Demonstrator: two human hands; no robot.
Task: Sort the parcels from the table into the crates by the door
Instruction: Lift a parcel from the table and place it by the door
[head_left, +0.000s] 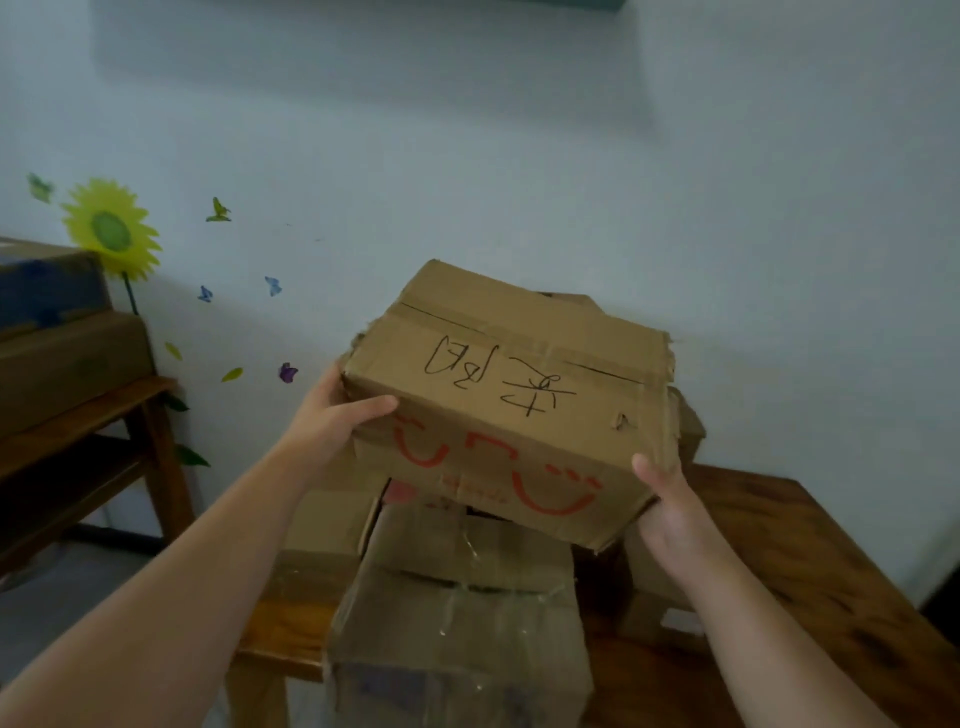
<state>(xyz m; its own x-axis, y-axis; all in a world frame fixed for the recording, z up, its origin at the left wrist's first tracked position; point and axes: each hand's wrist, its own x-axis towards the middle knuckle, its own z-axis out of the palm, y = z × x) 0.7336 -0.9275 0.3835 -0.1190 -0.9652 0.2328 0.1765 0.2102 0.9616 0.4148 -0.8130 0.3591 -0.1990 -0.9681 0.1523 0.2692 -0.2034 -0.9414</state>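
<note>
A worn cardboard parcel (511, 405) with black handwriting on top and red marks on its near side is held tilted above a pile of other parcels. My left hand (332, 421) grips its left end, thumb on the near side. My right hand (662, 499) holds its lower right corner from below. Under it stands a taller taped cardboard parcel (457, 639) on the wooden table (789, 561), with further parcels (324, 519) behind and beside it, partly hidden.
A pale wall with a sunflower sticker (111, 228) and butterfly stickers rises close behind the table. At the left a wooden shelf unit (104, 415) carries stacked boxes (57, 322). Grey floor shows at the lower left.
</note>
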